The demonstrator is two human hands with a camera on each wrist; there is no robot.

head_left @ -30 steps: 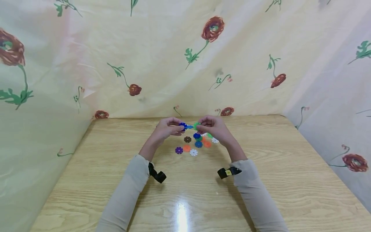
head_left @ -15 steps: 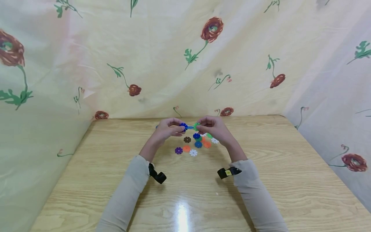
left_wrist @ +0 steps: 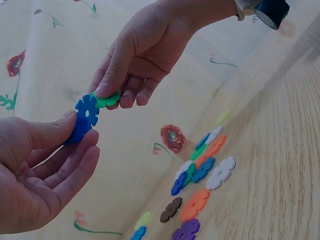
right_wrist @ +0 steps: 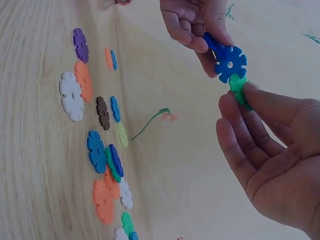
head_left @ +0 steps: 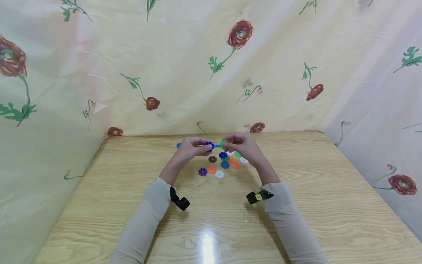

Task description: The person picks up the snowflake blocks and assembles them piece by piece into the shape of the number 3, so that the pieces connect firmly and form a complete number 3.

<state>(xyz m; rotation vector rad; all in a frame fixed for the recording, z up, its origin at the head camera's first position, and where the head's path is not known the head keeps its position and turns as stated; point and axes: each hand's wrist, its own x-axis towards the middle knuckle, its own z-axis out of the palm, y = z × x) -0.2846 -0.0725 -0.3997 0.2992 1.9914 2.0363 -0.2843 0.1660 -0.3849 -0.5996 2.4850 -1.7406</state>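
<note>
In the head view both hands are close together above the far part of the table. My left hand (head_left: pixel 188 151) pinches a dark blue notched flower-shaped disc (right_wrist: pixel 213 44) between thumb and fingers. Thumb and fingers of my right hand (head_left: pixel 243 146) pinch a green disc (right_wrist: pixel 238 89) of the same kind. Between them a lighter blue disc (right_wrist: pixel 238 59) links both, so the three form a short chain. In the left wrist view the green disc (left_wrist: pixel 107 101) meets the upper edge of the blue disc (left_wrist: pixel 93 106); fingers partly cover the dark blue one.
Loose discs lie on the wooden table (head_left: pixel 211 209) below the hands, among them purple (head_left: pixel 203 172), brown (head_left: pixel 212 159), orange (head_left: pixel 211 169) and white (head_left: pixel 219 174). Another blue disc (head_left: pixel 178 145) shows just beyond the left hand. A flowered cloth (head_left: pixel 184 73) hangs behind the table.
Both hands keep their hold and barely move; the left hand sinks very slightly. The blue disc on the table beyond the left hand has come into view.
</note>
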